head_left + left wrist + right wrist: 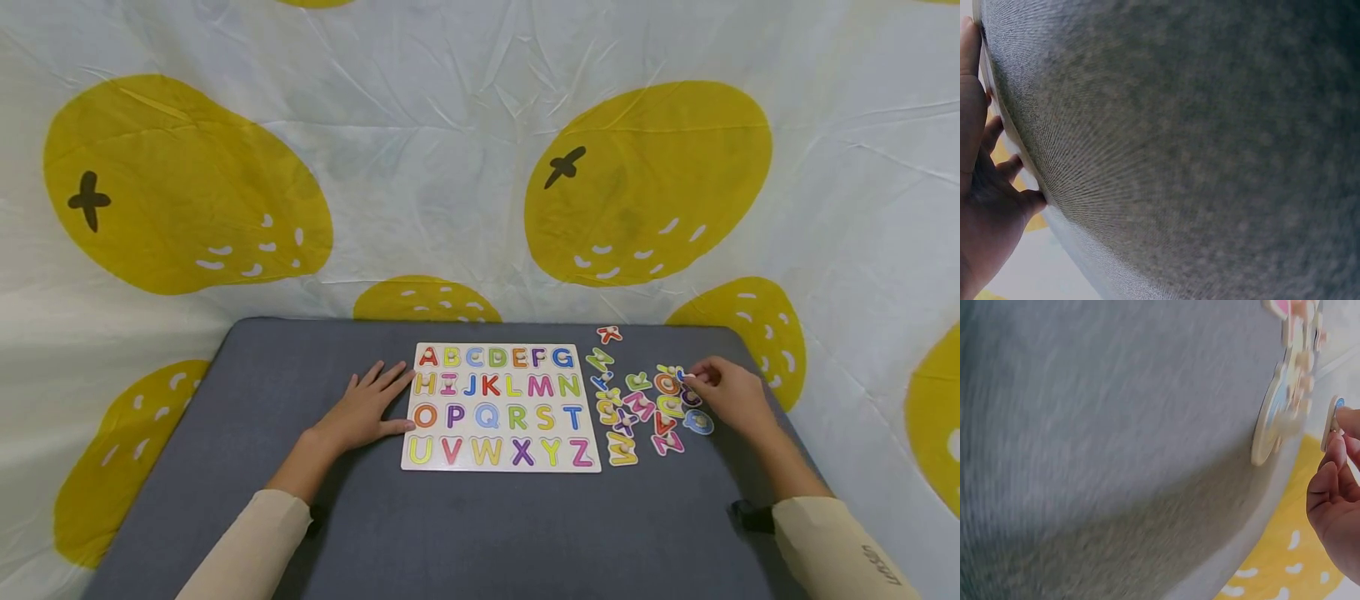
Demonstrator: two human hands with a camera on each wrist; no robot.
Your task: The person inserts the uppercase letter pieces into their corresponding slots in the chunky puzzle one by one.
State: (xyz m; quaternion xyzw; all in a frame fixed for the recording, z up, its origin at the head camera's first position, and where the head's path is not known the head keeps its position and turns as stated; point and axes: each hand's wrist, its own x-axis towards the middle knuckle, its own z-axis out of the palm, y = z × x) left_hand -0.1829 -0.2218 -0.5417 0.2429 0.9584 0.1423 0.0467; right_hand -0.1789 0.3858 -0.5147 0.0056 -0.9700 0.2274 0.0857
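Note:
A wooden alphabet puzzle board [501, 408] with four rows of coloured letters lies on the table. My left hand [369, 408] rests at its left edge, fingers spread, with thumb and fingertips right at the rim. In the left wrist view, the left hand [991, 200] shows at the left side. My right hand [731, 396] pinches a small blue letter piece [1333, 422] between thumb and fingers, above the right side of the loose pieces. Which letter it is I cannot tell. Close under that hand lie a round blue letter piece [698, 422] and a red-orange O piece [667, 384].
Several loose letter pieces lie right of the board, among them a yellow W [622, 449], a pink Z [667, 443] and a red K [609, 334] near the back edge. A grey cloth covers the table [480, 533]. Behind hangs a fruit-patterned curtain [427, 200].

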